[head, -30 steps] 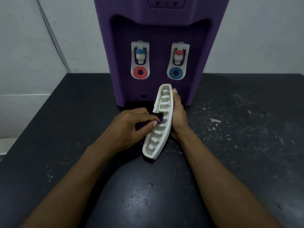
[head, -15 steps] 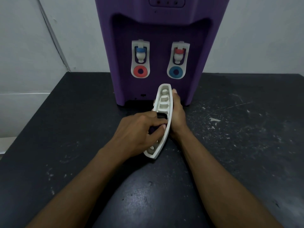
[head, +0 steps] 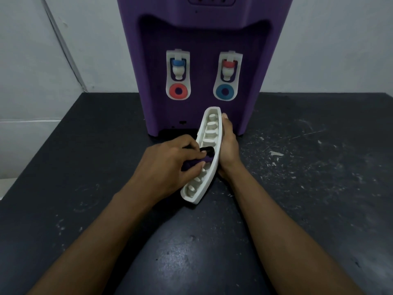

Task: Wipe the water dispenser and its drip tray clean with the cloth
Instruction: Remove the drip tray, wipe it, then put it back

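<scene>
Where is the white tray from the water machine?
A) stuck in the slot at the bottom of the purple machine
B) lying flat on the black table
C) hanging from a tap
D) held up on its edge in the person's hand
D: the right hand grips the drip tray from behind, tilted on its edge in front of the water dispenser, while the left hand presses a purple cloth into it.

We draw our left hand (head: 168, 165) back off the tray (head: 195, 198) from where it lay half a second ago. The cloth (head: 204, 161) shows again past our fingertips, and the ribs under our fingers, covered then, lie bare once more.
</scene>
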